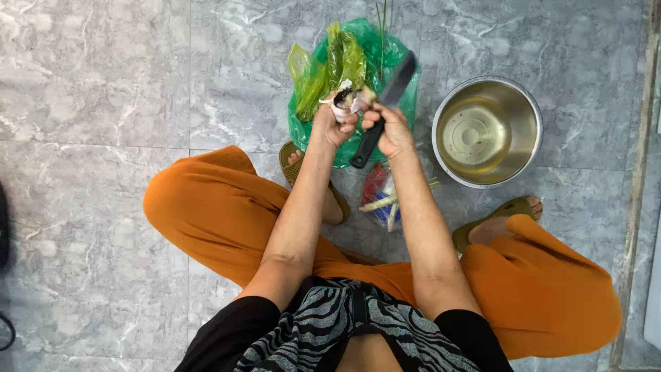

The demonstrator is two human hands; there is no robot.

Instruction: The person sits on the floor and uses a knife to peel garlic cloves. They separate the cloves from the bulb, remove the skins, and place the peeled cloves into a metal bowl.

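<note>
My left hand [335,124] grips a pale bulb [342,103]; my right hand [392,131] holds the knife [385,107], blade slanting toward the upper right, just beside it.

Even, soft daylight with faint shadows, sharp focus throughout, and a mild sheen inside the steel bowl [487,131].

My trousers [206,213] orange, top [344,327] zebra-striped blk/grey; bag [396,58] green, knife [385,103] blk, bowl [487,131] silver, floor [103,83] grey marble.
</note>
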